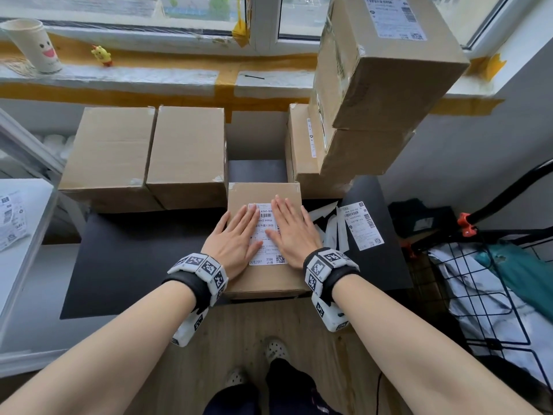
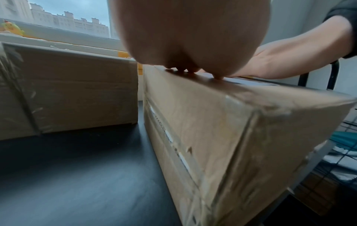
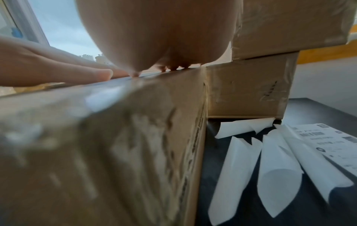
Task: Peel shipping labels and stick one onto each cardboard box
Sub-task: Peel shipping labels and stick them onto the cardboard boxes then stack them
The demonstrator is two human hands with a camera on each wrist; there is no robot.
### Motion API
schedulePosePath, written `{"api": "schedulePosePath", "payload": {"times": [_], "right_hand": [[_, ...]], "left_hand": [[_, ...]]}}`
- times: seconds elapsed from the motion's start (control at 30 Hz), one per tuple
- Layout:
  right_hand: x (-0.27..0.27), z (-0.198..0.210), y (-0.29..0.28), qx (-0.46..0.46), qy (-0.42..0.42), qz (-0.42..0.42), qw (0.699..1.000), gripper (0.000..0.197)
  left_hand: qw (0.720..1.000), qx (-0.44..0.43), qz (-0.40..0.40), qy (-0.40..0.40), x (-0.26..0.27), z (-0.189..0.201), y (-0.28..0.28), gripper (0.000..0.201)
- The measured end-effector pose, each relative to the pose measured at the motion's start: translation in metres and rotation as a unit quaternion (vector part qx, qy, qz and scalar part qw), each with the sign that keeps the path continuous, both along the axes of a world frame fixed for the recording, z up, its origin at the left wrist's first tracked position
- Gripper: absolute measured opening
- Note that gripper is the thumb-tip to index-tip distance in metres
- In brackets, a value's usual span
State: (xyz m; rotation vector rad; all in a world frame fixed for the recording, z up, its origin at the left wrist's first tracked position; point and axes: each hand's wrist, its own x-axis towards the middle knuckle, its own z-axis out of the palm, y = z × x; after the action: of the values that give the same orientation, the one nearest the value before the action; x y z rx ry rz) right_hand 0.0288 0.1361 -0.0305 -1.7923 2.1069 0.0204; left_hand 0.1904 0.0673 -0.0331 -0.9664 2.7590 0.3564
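A small cardboard box [image 1: 263, 193] stands at the front of the black table, with a white shipping label [image 1: 267, 251] on its top. My left hand [image 1: 236, 235] lies flat on the label's left part, fingers straight. Flat on the label's right part lies my right hand [image 1: 291, 230]. In the left wrist view the left hand [image 2: 191, 38] rests on the box [image 2: 222, 130] top. The right wrist view shows the right hand [image 3: 154, 33] on the same box [image 3: 96, 145]. Another label [image 1: 362, 224] lies on the table to the right.
Two plain boxes [image 1: 143, 154] stand at the back left. A stack of labelled boxes [image 1: 374, 85] rises at the back right. Curled white backing strips [image 3: 270, 168] lie right of the box. A wire rack [image 1: 493, 295] stands at the right; a paper cup [image 1: 33, 44] sits on the windowsill.
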Motion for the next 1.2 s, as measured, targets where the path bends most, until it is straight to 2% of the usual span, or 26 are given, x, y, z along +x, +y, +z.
{"api": "schedulePosePath", "payload": {"times": [0.2, 0.33, 0.5, 0.67, 0.8, 1.0, 1.13, 1.2], "right_hand": [[0.003, -0.005, 0.021, -0.007, 0.021, 0.041, 0.999, 0.067], [0.006, -0.008, 0.039, -0.009, 0.037, 0.067, 0.997, 0.080], [0.005, -0.004, 0.061, -0.003, 0.019, 0.046, 0.999, 0.066], [0.000, -0.005, 0.073, 0.003, 0.013, 0.064, 0.998, 0.077], [0.004, 0.000, 0.081, -0.014, 0.016, 0.032, 0.999, 0.071], [0.035, -0.007, 0.070, -0.017, 0.026, 0.039, 0.999, 0.069], [0.022, -0.006, 0.071, -0.018, 0.014, -0.038, 0.999, 0.062], [0.017, -0.003, 0.068, -0.022, 0.018, -0.052, 0.998, 0.063]], "left_hand": [[1.000, 0.013, -0.006, 0.015, 0.014, -0.003, 0.016, 0.078], [1.000, 0.019, 0.000, 0.005, 0.018, -0.002, 0.018, 0.080], [0.999, -0.005, -0.041, -0.015, 0.033, -0.001, 0.023, 0.088], [0.999, 0.010, -0.025, -0.018, 0.053, 0.002, 0.028, 0.091], [1.000, 0.009, -0.027, 0.001, 0.051, 0.003, 0.036, 0.089], [1.000, 0.024, 0.011, 0.013, 0.035, -0.005, 0.053, 0.086], [0.997, 0.019, 0.070, 0.019, 0.039, -0.004, 0.047, 0.071], [0.997, 0.011, 0.071, 0.019, 0.039, -0.001, 0.043, 0.068]]}}
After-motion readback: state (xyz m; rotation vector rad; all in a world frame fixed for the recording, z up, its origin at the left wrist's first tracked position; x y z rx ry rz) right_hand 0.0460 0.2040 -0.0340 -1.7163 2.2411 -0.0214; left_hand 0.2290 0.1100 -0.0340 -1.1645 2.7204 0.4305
